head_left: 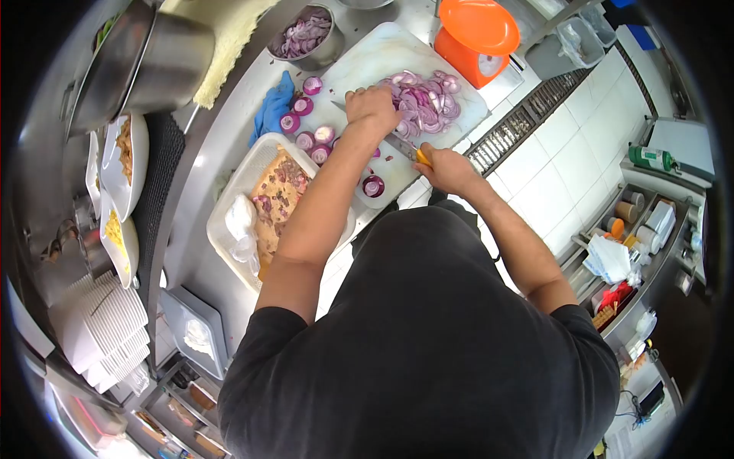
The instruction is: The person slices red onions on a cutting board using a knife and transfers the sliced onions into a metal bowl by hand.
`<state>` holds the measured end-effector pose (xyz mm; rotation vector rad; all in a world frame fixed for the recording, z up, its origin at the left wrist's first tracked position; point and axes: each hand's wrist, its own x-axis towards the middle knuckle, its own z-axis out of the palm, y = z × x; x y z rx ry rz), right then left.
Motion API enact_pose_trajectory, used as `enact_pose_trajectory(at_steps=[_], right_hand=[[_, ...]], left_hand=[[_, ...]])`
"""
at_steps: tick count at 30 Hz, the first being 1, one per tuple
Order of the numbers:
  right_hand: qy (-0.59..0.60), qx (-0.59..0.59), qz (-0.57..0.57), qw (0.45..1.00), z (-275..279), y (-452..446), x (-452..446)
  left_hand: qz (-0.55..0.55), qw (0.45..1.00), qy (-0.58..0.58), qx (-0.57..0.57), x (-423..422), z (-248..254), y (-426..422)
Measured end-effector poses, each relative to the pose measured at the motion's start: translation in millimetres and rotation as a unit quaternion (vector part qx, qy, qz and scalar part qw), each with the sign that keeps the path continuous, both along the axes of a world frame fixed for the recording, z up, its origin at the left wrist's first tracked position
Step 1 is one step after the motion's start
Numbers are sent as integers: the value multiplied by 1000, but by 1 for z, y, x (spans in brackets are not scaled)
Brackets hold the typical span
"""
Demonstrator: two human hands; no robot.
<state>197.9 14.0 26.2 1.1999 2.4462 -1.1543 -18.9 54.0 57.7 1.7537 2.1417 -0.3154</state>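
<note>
My right hand (447, 170) is wrapped round the yellow handle of a knife (402, 145), whose blade lies low over the white cutting board (367, 65). Close by on the left, my left hand (372, 109) bends over the board with its fingers curled down beside the blade; what lies under them is hidden. A pile of sliced red onion (428, 101) spreads to the right of my left hand. Several halved red onions (303, 105) line the board's left side, and one cut onion (373, 186) sits near its lower edge.
A metal bowl of sliced onion (306, 34) and an orange scale (475, 46) stand behind. At left are a blue cloth (273, 107) and a white basket (216, 222) holding a plastic bag and a container of food. Stacked plates (99, 321) stand farther left.
</note>
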Motion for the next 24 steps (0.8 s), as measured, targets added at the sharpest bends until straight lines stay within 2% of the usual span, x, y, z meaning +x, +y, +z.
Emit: enact_pose_trajectory(at_steps=[6, 9, 12, 15, 16, 19, 20, 24], right_hand=[[8, 14, 11, 1000, -5, 6, 4], [12, 32, 4, 999, -6, 9, 6], [6, 32, -27, 999, -7, 17, 6], [-28, 45, -87, 995, 1, 25, 2], [-38, 42, -87, 995, 3, 28, 0], [-35, 57, -88, 994, -1, 28, -6], [-27, 67, -84, 994, -1, 26, -8], [-15, 88, -62, 994, 7, 16, -16]], left_hand=[[25, 998, 21, -49, 7, -8, 11], [33, 999, -7, 27, 2, -9, 6], [108, 980, -122, 117, -19, 10, -3], [163, 926, -275, 203, -43, -10, -29], [180, 926, -262, 204, -34, -6, -40], [79, 978, -109, 160, -15, -38, -59], [55, 975, -87, 196, -8, -44, -69], [98, 955, -168, 225, -7, -40, -81]])
